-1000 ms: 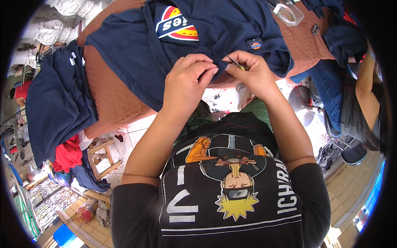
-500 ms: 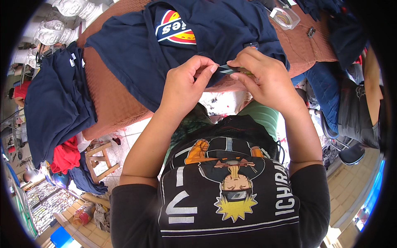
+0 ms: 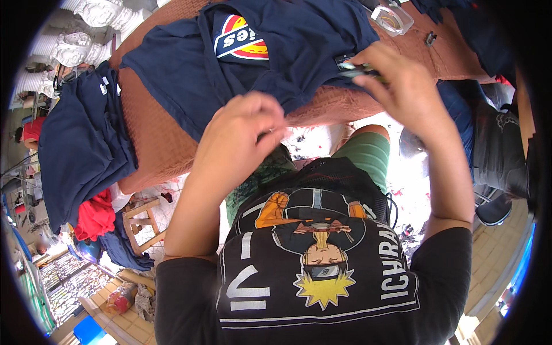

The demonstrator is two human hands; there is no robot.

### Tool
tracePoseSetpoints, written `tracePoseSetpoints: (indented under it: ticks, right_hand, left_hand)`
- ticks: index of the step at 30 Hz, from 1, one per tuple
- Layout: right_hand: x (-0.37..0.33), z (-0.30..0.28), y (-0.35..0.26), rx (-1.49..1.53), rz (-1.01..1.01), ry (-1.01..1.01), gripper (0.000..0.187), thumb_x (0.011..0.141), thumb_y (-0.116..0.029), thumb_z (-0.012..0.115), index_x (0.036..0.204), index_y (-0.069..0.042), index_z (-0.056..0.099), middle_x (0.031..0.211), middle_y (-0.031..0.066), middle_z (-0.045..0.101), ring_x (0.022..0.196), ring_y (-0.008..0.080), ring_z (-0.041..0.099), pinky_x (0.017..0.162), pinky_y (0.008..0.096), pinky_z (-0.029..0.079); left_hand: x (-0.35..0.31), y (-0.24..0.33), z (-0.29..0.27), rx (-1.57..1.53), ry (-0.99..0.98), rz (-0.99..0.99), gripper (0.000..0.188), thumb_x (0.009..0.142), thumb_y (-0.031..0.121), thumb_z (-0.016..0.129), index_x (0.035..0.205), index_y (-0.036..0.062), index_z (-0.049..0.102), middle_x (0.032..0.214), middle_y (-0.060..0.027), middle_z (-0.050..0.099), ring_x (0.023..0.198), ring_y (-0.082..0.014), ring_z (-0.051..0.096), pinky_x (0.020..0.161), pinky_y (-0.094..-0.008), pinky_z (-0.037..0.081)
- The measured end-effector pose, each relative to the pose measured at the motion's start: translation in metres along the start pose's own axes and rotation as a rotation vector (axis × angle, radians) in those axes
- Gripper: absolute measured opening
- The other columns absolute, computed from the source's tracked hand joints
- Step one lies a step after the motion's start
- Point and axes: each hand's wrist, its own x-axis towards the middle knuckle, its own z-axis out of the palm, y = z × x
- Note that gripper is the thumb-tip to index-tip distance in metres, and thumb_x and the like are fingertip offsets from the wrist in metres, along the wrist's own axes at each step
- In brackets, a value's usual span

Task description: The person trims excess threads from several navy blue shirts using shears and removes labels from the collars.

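Observation:
A navy garment (image 3: 172,69) with a red, yellow and white printed emblem (image 3: 241,39) lies spread near the far side of the table. My right hand (image 3: 397,80) is over its right end, wrapped round small thread snips (image 3: 359,72) whose blades point left. A small dark tag (image 3: 343,60) on the cloth is just beyond the blades. My left hand (image 3: 244,123) hovers off the garment's near edge, blurred, with its fingers bent; whether anything is between them cannot be made out.
A brown quilted cover (image 3: 155,138) drapes the table. Folded navy garments (image 3: 86,138) hang at its left end, above red cloth (image 3: 95,215) and a wooden stool (image 3: 144,224). A clear container (image 3: 393,20) and a small metal piece (image 3: 430,38) lie far right. Another person's dark-clad legs (image 3: 494,144) are at right.
My hands have moved apart from their meeting at the cloth edge. The right went right and away with the snips; the left drew back leftward and nearer me.

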Motion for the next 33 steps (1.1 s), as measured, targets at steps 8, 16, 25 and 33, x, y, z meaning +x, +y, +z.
tracePoseSetpoints:
  ticks: [8, 16, 25, 33]
  right_hand:
    - [-0.005, -0.068, 0.05, 0.077, 0.22, -0.134, 0.028, 0.086, -0.002, 0.062, 0.114, -0.001, 0.058, 0.099, 0.0108, 0.062, 0.088, 0.0194, 0.062, 0.078, 0.0289, 0.048]
    - [0.006, 0.024, 0.008, 0.348, 0.128, -0.118, 0.035, 0.073, -0.016, 0.078, 0.104, -0.006, 0.064, 0.103, 0.0122, 0.062, 0.087, 0.03, 0.064, 0.078, 0.0373, 0.051]
    - [0.019, 0.072, 0.005, 1.021, 0.354, -0.248, 0.012, 0.09, -0.008, 0.067, 0.098, 0.0, 0.062, 0.086, -0.0039, 0.06, 0.085, 0.0034, 0.053, 0.078, 0.0215, 0.043]
    - [0.021, 0.072, -0.001, 1.153, 0.434, -0.145, 0.013, 0.093, -0.017, 0.064, 0.098, -0.005, 0.064, 0.083, -0.0076, 0.055, 0.076, 0.0003, 0.045, 0.068, 0.0186, 0.037]
  left_hand:
    - [0.003, 0.007, 0.015, 0.242, -0.006, 0.058, 0.046, 0.076, 0.003, 0.065, 0.121, 0.0146, 0.058, 0.133, -0.0076, 0.049, 0.121, -0.0304, 0.047, 0.098, -0.0417, 0.037]
    - [0.027, -0.023, 0.073, 0.15, 0.238, 0.043, 0.042, 0.077, -0.004, 0.065, 0.114, 0.0159, 0.064, 0.126, -0.0061, 0.056, 0.113, -0.0284, 0.055, 0.091, -0.0371, 0.045]
    - [0.033, -0.02, 0.045, -0.786, 0.219, -0.58, 0.016, 0.091, 0.006, 0.066, 0.106, 0.0009, 0.066, 0.1, -0.0025, 0.069, 0.085, -0.0035, 0.06, 0.074, -0.0179, 0.047]
    - [0.029, -0.038, 0.046, -0.991, 0.104, -0.52, 0.024, 0.095, 0.013, 0.062, 0.116, 0.0012, 0.064, 0.095, -0.0006, 0.067, 0.082, -0.0031, 0.057, 0.075, -0.0184, 0.045]
